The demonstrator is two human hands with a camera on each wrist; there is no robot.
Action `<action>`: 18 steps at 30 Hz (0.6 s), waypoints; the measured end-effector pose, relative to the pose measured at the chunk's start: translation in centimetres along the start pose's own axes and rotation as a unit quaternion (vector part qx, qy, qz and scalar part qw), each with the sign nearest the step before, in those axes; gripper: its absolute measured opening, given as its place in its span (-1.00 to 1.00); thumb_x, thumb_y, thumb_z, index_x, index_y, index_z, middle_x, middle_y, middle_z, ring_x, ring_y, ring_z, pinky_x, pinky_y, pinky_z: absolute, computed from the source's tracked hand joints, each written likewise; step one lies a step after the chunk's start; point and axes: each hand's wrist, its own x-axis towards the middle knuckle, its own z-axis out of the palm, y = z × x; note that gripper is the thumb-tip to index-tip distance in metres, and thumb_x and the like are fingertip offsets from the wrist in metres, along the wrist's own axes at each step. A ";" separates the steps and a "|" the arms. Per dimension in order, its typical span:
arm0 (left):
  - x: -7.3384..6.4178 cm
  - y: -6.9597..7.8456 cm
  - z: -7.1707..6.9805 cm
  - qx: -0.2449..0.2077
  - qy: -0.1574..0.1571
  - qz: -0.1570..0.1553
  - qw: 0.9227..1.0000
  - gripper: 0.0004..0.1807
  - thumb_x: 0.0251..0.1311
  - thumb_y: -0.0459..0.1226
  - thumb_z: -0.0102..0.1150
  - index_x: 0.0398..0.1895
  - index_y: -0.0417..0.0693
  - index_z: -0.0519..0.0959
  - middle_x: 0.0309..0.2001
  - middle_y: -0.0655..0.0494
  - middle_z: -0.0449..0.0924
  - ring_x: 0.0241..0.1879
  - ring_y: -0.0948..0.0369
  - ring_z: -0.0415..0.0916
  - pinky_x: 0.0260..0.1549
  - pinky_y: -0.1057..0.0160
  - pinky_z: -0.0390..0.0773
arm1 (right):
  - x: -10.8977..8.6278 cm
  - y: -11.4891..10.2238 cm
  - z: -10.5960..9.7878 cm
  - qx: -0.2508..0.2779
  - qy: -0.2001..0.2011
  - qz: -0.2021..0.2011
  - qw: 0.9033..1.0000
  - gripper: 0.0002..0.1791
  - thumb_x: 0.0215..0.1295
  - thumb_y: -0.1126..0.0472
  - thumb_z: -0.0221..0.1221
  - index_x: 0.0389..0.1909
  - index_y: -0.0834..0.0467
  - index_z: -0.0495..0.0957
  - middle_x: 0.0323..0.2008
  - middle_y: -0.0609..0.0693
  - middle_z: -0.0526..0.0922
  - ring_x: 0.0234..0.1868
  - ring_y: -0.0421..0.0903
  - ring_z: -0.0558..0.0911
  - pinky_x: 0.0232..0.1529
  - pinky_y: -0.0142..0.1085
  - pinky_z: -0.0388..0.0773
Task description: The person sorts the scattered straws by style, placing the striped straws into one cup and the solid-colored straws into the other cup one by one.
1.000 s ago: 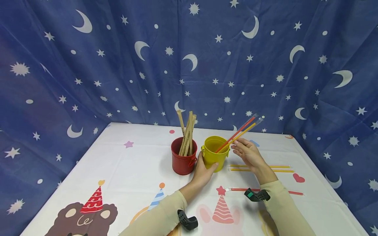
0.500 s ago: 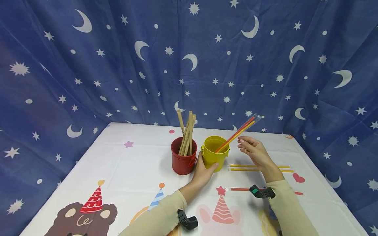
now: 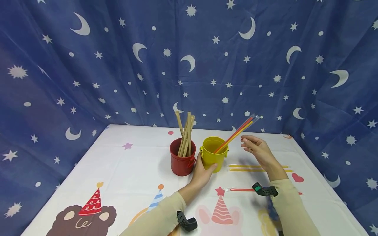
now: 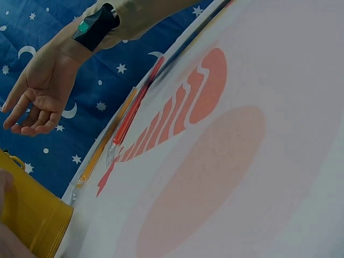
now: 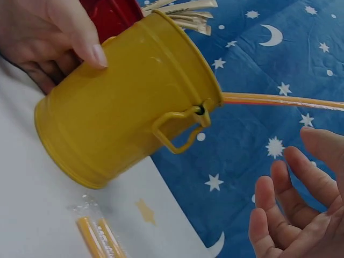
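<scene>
Grips round yellow metal pail (image 3: 216,160) w/ L hand (image 3: 201,174) (nothing in R hand (image 3: 259,151)); prob. mid-loading, next needs fetching wrapped yellow straw (image 3: 246,170).

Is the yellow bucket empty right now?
Not empty: a red straw and an orange straw lean inside the yellow bucket, their upper ends sticking out past its top.

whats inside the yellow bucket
A red straw and a yellow straw lean out of the yellow bucket; its front wall hides their lower ends and the bottom.
</scene>
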 end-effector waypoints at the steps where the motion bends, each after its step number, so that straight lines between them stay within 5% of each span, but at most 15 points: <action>1: 0.0 -0.1 0.0 0.002 -0.001 0.000 1.000 -0.06 0.28 -0.20 0.25 0.60 -0.21 -0.05 0.55 -0.21 0.12 0.53 -0.11 0.12 0.56 -0.18 0.06 | 0.0 0.0 -0.1 0.000 0.001 0.001 1.000 -0.32 0.53 -0.06 0.07 0.43 0.33 0.28 -0.09 -0.38 0.58 -0.08 -0.42 0.62 0.05 -0.53 0.59; 10: -0.2 -0.3 0.2 0.009 0.003 -0.007 1.000 -0.02 0.28 -0.20 0.27 0.60 -0.27 -0.10 0.57 -0.27 0.05 0.56 -0.15 0.07 0.56 -0.20 0.03 | 0.0 0.7 -1.9 0.001 -0.002 0.004 1.000 -0.30 0.53 -0.08 0.06 0.44 0.35 0.27 -0.11 -0.42 0.59 -0.08 -0.43 0.62 0.04 -0.56 0.58; 15: -0.1 -0.2 0.3 0.011 0.005 -0.005 1.000 -0.02 0.28 -0.20 0.27 0.60 -0.26 -0.09 0.57 -0.27 0.05 0.56 -0.15 0.07 0.56 -0.20 0.03 | -0.5 1.9 -3.5 -0.042 -0.009 0.013 0.999 -0.33 0.52 -0.12 0.07 0.34 0.35 0.37 -0.11 -0.43 0.59 -0.08 -0.44 0.63 0.03 -0.57 0.58; 18: 0.0 -0.2 0.3 0.015 0.007 -0.005 1.000 -0.02 0.27 -0.20 0.28 0.60 -0.27 -0.09 0.57 -0.27 0.06 0.56 -0.15 0.08 0.56 -0.20 0.04 | -0.9 2.9 -4.2 -0.081 -0.028 0.019 0.996 -0.34 0.52 -0.10 0.07 0.31 0.39 0.41 0.00 -0.26 0.65 -0.07 -0.43 0.63 0.04 -0.54 0.60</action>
